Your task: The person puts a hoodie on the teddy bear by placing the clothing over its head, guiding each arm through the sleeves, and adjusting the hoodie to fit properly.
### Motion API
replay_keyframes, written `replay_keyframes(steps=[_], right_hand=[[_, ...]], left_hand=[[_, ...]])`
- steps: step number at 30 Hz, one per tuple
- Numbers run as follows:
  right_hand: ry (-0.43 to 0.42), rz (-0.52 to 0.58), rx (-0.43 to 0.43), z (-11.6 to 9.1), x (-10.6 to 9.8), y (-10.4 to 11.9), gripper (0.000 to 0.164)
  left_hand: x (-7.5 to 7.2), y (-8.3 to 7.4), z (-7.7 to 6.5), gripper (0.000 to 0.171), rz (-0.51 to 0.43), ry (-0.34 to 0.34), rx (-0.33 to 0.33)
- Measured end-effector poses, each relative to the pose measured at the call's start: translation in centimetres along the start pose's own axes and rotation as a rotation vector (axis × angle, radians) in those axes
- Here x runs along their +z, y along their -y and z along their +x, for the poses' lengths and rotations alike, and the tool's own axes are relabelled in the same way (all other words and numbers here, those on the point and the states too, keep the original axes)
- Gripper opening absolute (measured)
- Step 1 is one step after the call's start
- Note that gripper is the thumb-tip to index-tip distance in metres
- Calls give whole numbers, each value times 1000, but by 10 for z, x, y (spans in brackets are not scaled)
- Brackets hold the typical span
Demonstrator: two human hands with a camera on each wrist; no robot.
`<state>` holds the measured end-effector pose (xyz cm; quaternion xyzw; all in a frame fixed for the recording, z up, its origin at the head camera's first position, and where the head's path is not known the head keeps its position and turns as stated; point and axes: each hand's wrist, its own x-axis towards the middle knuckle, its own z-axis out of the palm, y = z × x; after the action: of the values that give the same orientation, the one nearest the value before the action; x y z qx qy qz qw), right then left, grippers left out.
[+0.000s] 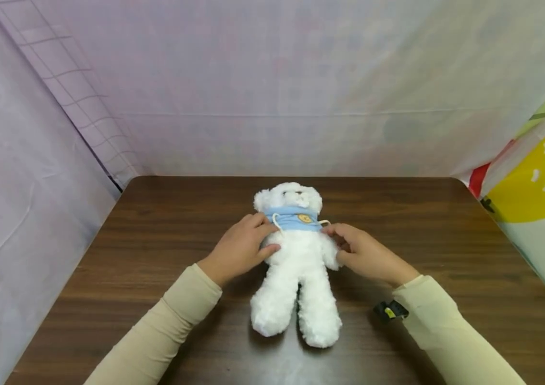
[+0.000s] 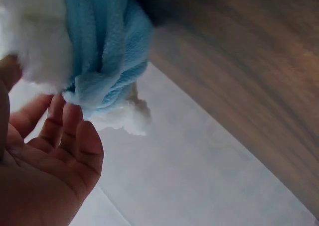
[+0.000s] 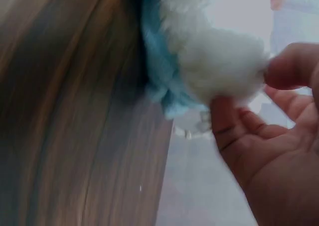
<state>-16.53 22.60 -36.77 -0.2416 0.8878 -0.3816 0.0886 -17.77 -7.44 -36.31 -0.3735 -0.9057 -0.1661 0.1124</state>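
Note:
A white plush teddy bear (image 1: 296, 267) lies on the table, head toward the far edge and legs toward me. Bunched high around its neck and chest is a light blue hoodie (image 1: 288, 218) with white cords and a small yellow face patch. My left hand (image 1: 241, 247) rests at the bear's side, fingertips on the hoodie's lower edge and thumb by the bear's arm. In the left wrist view its fingers touch folded blue cloth (image 2: 107, 42). My right hand (image 1: 368, 254) holds the bear's other arm (image 3: 224, 66) between thumb and fingers, fingertips near the hoodie's hem.
The dark brown wooden table (image 1: 157, 256) ends at a pale curtain (image 1: 272, 107) behind the bear. A small black object with a yellow mark (image 1: 390, 310) is beside my right sleeve. Patterned cloth with a yellow shape (image 1: 537, 176) hangs at the right.

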Motion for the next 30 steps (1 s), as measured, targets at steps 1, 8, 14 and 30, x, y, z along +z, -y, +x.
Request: replay_keyframes(steps=[1,8,14,30], right_hand=[[4,15,-27,0,0,1,49],[16,-183,-144,1,6,9,58],[-34,-314,-193,3,15,9,63],[-82,-528,-152,23,30,12,70]], left_hand=[[2,1,-1,44,15,1,-5],[12,0,-5,46,26,3,-29],[15,-3,-9,47,-35,32,-34],[21,-7,12,41,60,23,-22]])
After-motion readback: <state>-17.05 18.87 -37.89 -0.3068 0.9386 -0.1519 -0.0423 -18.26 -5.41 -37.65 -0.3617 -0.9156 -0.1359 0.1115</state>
